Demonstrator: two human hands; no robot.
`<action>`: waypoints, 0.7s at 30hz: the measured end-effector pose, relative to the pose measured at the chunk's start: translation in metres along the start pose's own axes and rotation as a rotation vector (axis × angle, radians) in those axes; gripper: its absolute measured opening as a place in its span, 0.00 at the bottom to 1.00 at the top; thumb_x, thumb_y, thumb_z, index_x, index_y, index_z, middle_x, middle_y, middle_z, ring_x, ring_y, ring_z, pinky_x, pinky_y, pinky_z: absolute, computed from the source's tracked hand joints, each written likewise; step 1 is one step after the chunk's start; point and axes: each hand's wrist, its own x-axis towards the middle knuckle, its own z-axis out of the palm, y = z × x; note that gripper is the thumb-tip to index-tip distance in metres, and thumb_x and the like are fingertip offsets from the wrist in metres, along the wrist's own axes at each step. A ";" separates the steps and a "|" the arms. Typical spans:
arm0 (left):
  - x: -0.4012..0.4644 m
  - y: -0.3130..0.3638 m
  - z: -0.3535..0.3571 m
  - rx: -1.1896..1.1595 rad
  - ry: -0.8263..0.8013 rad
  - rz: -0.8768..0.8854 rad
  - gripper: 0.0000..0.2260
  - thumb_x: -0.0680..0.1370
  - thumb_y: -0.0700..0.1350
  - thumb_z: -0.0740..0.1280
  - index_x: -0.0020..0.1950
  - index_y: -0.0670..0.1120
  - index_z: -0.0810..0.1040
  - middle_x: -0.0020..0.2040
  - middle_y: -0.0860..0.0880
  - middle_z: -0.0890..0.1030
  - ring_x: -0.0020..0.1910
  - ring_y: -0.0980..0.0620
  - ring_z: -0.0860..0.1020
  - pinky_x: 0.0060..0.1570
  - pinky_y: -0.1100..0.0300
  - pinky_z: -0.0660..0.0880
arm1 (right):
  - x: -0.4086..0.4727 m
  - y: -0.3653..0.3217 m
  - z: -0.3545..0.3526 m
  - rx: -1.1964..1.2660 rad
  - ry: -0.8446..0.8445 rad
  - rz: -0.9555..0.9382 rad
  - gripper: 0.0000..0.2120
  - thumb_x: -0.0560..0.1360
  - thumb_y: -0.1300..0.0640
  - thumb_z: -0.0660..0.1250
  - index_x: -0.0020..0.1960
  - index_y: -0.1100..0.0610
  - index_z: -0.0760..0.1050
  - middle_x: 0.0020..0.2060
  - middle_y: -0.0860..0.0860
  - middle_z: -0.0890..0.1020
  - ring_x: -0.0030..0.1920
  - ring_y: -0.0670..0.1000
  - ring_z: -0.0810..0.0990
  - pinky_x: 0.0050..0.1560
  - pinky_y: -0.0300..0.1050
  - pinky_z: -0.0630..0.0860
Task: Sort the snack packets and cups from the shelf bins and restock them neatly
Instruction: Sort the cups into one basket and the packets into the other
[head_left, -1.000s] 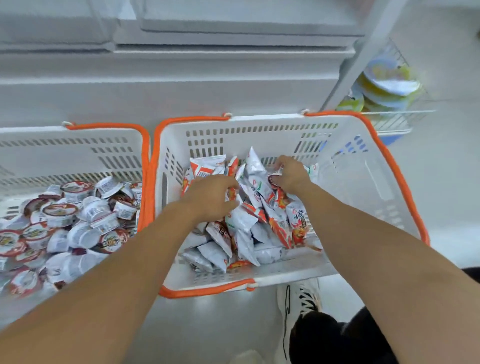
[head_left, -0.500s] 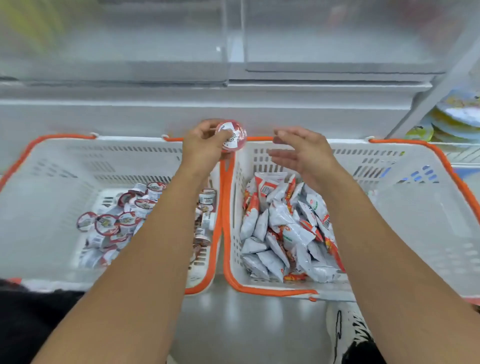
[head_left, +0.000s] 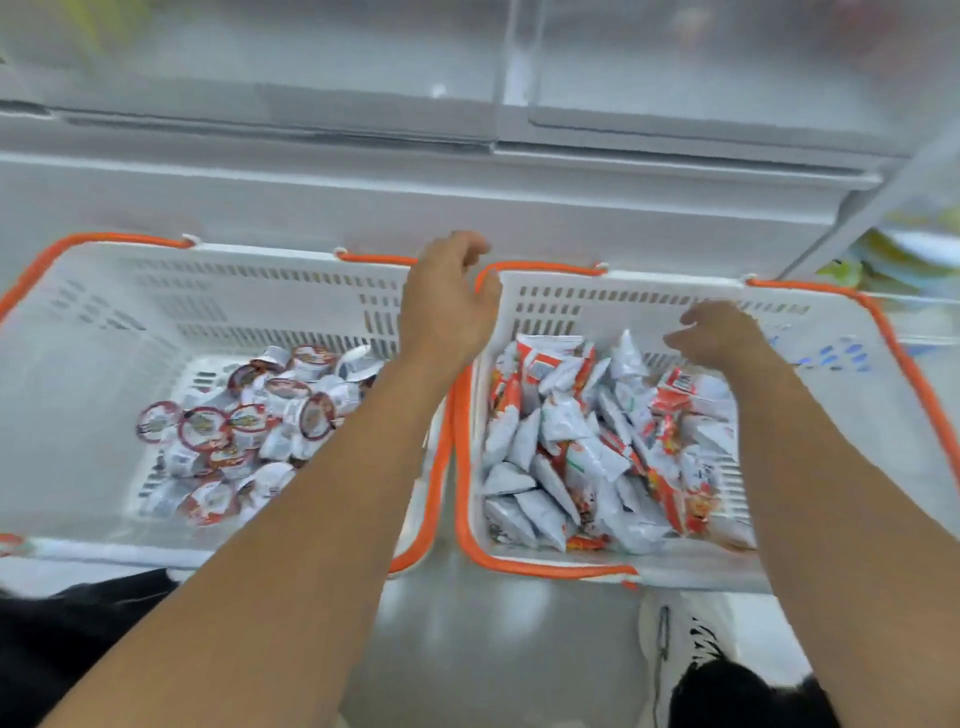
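Note:
Two white baskets with orange handles stand side by side below a shelf. The left basket (head_left: 104, 322) holds several small sealed cups (head_left: 249, 431) with red-rimmed lids. The right basket (head_left: 675, 285) holds several white and red snack packets (head_left: 587, 447). My left hand (head_left: 447, 306) hovers over the two inner rims, fingers loosely curled, with nothing visible in it. My right hand (head_left: 722, 338) hovers above the packets near the far wall of the right basket, fingers bent downward, holding nothing that I can see.
A white shelf front (head_left: 467, 208) runs behind the baskets, with clear plastic bins (head_left: 260, 57) above it. Yellow and green packs (head_left: 909, 254) lie at the far right. My white shoe (head_left: 685, 639) and dark trousers are on the grey floor below.
My left hand lifted a cup out of the packet basket to the rims; the cup is no longer in it. My right hand has dropped back toward the packets.

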 end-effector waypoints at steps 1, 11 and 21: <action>0.000 0.024 0.021 -0.026 -0.166 0.134 0.13 0.75 0.46 0.67 0.58 0.46 0.80 0.51 0.48 0.82 0.51 0.49 0.79 0.56 0.55 0.75 | 0.001 0.009 0.009 -0.069 -0.098 -0.004 0.25 0.78 0.52 0.69 0.71 0.62 0.72 0.71 0.60 0.71 0.71 0.59 0.70 0.69 0.48 0.64; -0.070 0.021 0.177 0.879 -1.052 0.377 0.33 0.80 0.57 0.59 0.81 0.59 0.43 0.81 0.53 0.39 0.79 0.39 0.37 0.68 0.27 0.34 | -0.006 0.062 0.122 -0.067 -0.415 -0.164 0.31 0.79 0.36 0.56 0.75 0.54 0.66 0.69 0.59 0.74 0.65 0.61 0.74 0.65 0.55 0.72; -0.061 0.008 0.189 1.261 -1.268 0.334 0.35 0.74 0.76 0.46 0.76 0.61 0.65 0.82 0.55 0.44 0.78 0.44 0.31 0.55 0.19 0.27 | 0.035 0.191 0.075 -0.749 -0.342 -0.020 0.22 0.79 0.46 0.57 0.71 0.49 0.72 0.78 0.52 0.60 0.78 0.54 0.57 0.70 0.59 0.65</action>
